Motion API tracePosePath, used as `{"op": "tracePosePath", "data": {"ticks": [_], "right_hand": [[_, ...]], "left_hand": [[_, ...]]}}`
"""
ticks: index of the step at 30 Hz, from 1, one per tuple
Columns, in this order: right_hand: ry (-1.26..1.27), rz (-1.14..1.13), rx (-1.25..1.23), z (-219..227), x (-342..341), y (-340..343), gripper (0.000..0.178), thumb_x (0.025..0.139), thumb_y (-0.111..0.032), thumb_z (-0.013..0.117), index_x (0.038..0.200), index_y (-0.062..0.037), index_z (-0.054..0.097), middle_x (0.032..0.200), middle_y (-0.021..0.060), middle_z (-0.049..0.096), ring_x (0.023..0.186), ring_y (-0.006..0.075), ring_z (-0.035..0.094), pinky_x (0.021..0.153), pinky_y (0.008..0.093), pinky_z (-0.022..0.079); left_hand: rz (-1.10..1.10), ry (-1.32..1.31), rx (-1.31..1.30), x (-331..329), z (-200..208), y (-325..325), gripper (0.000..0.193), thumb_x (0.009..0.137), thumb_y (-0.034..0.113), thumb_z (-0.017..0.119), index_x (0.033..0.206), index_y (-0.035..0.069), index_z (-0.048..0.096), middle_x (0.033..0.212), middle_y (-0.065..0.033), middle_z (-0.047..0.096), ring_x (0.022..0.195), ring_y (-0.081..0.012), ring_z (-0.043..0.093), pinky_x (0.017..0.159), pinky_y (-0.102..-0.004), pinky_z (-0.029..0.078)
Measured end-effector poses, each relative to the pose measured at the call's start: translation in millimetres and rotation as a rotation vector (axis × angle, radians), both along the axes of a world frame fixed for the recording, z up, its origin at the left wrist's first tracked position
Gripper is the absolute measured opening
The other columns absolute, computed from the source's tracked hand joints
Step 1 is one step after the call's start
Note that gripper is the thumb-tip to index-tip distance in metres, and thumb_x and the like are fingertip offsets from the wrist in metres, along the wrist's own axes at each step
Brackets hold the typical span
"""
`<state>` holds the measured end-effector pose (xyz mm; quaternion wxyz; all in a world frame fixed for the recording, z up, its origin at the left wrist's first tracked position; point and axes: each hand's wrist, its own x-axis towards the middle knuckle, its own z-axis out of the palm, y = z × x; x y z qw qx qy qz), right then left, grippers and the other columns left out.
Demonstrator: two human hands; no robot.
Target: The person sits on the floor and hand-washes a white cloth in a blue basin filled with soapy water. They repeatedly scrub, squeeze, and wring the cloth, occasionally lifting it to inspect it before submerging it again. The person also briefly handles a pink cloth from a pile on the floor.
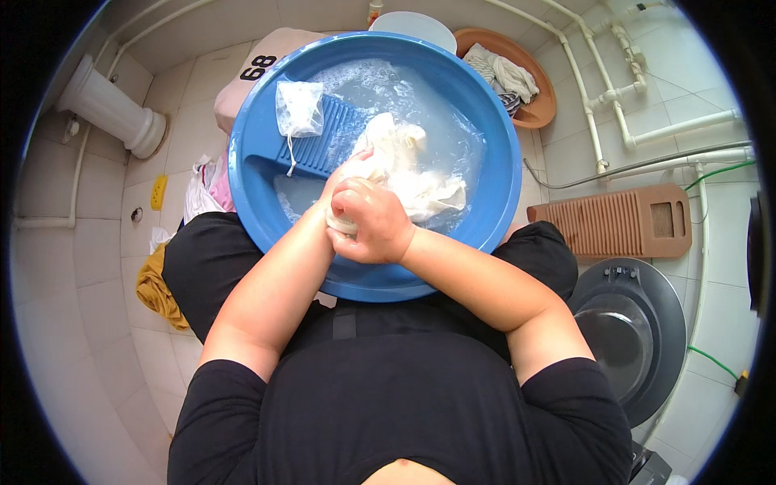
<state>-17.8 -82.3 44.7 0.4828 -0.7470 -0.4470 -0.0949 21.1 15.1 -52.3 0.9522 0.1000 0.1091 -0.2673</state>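
A wet white cloth [408,174] lies bunched in the soapy water of a big round blue basin [503,186]. My right hand [373,220] is closed in a fist around the near end of this cloth, a bit of which pokes out between the fingers. Just beyond it, my left hand [349,171] grips the cloth too, its fingers partly hidden by the right hand and the folds. Both hands meet over the basin's near left part, beside its built-in ridged washboard [327,145]. A small white drawstring mesh bag [299,109] rests on the ridges.
An orange-brown basin [543,101] with clothes stands at the far right. Nearer on that side lie a brown washboard [618,222] and a grey round basin [667,339]. Left are a mustard cloth [153,287], a yellow soap-like block [158,192] and a white pillar [113,109].
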Motion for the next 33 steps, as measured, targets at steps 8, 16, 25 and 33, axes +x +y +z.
{"op": "tracePosePath", "data": {"ticks": [8, 16, 25, 33], "right_hand": [[0.38, -0.562, -0.043, -56, 56, -26, 0.016, 0.07, -0.024, 0.06, 0.069, -0.0082, 0.057, 0.066, 0.0146, 0.059, 0.061, 0.0339, 0.058, 0.057, 0.0382, 0.047], [0.279, -0.471, -0.153, -57, 59, -27, 0.02, 0.073, -0.027, 0.06, 0.065, -0.0096, 0.057, 0.064, 0.0109, 0.057, 0.061, 0.03, 0.057, 0.057, 0.0366, 0.046], [0.722, -0.121, -0.456, -9, 79, -63, 0.031, 0.075, -0.035, 0.067, 0.073, -0.0038, 0.062, 0.071, 0.0075, 0.062, 0.065, 0.0127, 0.055, 0.064, 0.0271, 0.045], [0.516, 0.021, -0.289, -59, 122, -91, 0.028, 0.088, -0.026, 0.05, 0.105, -0.007, 0.059, 0.105, 0.0101, 0.06, 0.102, 0.0204, 0.053, 0.087, 0.0313, 0.041]], "left_hand": [[0.141, 0.187, 0.416, -18, 43, -30, 0.031, 0.089, 0.024, 0.04, 0.11, 0.004, 0.051, 0.098, -0.0108, 0.059, 0.087, -0.0209, 0.058, 0.074, -0.0358, 0.049], [-0.025, 0.25, 0.485, -11, 36, -14, 0.045, 0.091, 0.044, 0.035, 0.105, 0.005, 0.055, 0.098, -0.0111, 0.06, 0.084, -0.0233, 0.061, 0.071, -0.0375, 0.052], [-0.445, -0.672, 1.966, -20, 73, -13, 0.055, 0.067, 0.047, 0.068, 0.094, 0.0, 0.058, 0.092, -0.018, 0.061, 0.08, -0.0241, 0.06, 0.07, -0.0331, 0.045], [-0.486, -0.746, 1.1, -27, 77, -7, 0.038, 0.074, 0.021, 0.065, 0.107, 0.004, 0.056, 0.094, -0.0059, 0.061, 0.088, -0.0127, 0.055, 0.079, -0.0279, 0.044]]}}
